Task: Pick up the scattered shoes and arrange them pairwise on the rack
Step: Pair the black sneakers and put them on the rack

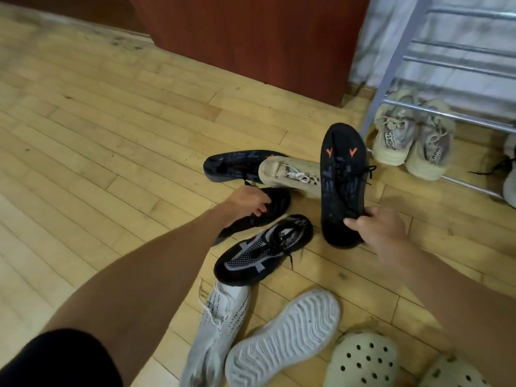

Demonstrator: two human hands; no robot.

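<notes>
My right hand [382, 229] grips the heel of a dark sneaker with orange marks [342, 174], its toe pointing toward the metal shoe rack [435, 113] at the right. Its match [234, 164] lies on its side farther left, behind a beige sneaker [290, 174]. My left hand [247, 201] holds a black shoe [268, 208] on the floor. Just below lies a black-and-grey knit sneaker [262, 251]. A beige pair [413, 141] stands on the rack's lowest shelf.
Nearest me lie a light grey knit sneaker [220, 325], a white shoe sole-up [282, 339] and two pale clogs [365, 361]. A reddish-brown cabinet [251, 37] stands behind the pile. Another shoe [510, 174] shows at the right edge, on the rack.
</notes>
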